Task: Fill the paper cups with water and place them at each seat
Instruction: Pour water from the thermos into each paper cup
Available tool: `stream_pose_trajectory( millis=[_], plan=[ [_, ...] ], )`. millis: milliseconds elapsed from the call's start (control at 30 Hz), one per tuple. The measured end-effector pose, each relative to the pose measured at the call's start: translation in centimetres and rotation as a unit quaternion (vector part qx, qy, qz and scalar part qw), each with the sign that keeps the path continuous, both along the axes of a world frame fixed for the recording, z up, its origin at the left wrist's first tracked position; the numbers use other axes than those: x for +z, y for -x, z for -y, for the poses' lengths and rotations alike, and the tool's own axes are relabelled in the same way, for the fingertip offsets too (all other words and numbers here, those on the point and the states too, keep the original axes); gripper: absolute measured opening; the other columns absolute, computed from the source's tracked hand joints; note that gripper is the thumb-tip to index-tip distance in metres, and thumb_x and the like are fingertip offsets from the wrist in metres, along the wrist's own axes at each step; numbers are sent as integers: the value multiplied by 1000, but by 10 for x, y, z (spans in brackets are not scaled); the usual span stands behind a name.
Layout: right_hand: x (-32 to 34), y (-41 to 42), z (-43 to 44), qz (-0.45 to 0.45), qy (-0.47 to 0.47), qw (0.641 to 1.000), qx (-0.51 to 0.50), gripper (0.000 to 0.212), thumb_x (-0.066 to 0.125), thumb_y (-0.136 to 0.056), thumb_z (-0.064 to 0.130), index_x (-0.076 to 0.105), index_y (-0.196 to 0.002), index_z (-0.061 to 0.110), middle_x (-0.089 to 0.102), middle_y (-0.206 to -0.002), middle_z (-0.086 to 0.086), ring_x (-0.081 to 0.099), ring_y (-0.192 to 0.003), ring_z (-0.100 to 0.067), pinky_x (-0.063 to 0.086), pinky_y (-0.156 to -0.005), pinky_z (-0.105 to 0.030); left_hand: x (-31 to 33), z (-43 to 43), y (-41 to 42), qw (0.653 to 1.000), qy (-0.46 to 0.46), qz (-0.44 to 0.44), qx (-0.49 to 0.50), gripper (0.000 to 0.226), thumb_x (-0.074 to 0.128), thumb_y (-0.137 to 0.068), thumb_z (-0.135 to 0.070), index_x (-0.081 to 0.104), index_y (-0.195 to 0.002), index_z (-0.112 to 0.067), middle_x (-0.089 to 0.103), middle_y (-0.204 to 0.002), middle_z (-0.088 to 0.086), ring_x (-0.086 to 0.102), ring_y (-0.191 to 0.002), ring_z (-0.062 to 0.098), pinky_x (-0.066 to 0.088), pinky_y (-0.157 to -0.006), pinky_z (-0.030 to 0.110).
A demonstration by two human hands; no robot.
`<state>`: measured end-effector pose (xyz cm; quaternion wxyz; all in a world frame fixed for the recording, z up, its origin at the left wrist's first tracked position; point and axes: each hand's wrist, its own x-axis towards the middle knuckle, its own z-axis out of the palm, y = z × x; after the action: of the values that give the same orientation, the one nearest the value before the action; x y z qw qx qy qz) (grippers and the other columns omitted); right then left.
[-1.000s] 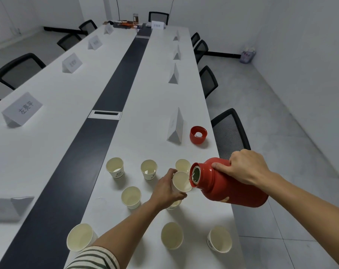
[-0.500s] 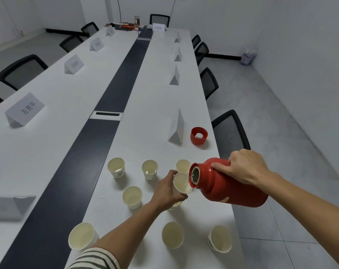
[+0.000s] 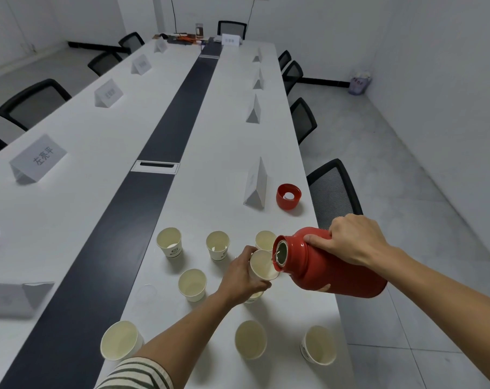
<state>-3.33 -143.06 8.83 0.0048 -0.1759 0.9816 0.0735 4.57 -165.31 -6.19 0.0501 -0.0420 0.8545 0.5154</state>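
Note:
My left hand grips a white paper cup lifted off the table and tilted toward a red thermos flask. My right hand holds the flask by its upper body, tipped nearly level, its open mouth touching the cup's rim. Another cup sits partly hidden under my left hand. Several other paper cups stand around on the white table, among them one at the left, one in the middle and one near the front. The flask's red lid lies upturned beside a folded name card.
The long white table has a dark centre strip with a cable hatch. Name cards stand along both sides. Black mesh chairs line the right edge, the nearest just behind the flask. Clutter sits at the far end.
The flask mouth has dipped slightly lower onto the held cup's rim. Both hands stay almost in place.

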Motion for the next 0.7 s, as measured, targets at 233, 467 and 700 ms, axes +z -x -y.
stream_pose_trajectory(
  millis=[233,467,700],
  plan=[
    [2,1,0,1,-2,1000,0,79,29,-75,89,52,-52,17,55,-56,4,57,-58,-15,54,-65,-34,-2,-1,0,1000,7,2,-1,74,85,-60,-28,44,-122,-26,60,-112,-3,58,-101,19,54,-86,40],
    [5,1,1,-1,-2,1000,-1,76,32,-76,87,45,-49,17,52,-54,3,55,-56,-15,50,-61,-31,-2,-1,2,1000,11,0,2,73,86,-62,-25,44,-122,-25,59,-111,-3,57,-100,18,54,-86,39],
    [4,3,0,0,-7,1000,2,77,31,-76,88,49,-52,17,55,-56,3,58,-58,-16,55,-67,-36,-2,-1,2,1000,13,-2,5,72,86,-62,-25,44,-120,-25,59,-109,-4,57,-98,19,53,-85,38]
  ],
)
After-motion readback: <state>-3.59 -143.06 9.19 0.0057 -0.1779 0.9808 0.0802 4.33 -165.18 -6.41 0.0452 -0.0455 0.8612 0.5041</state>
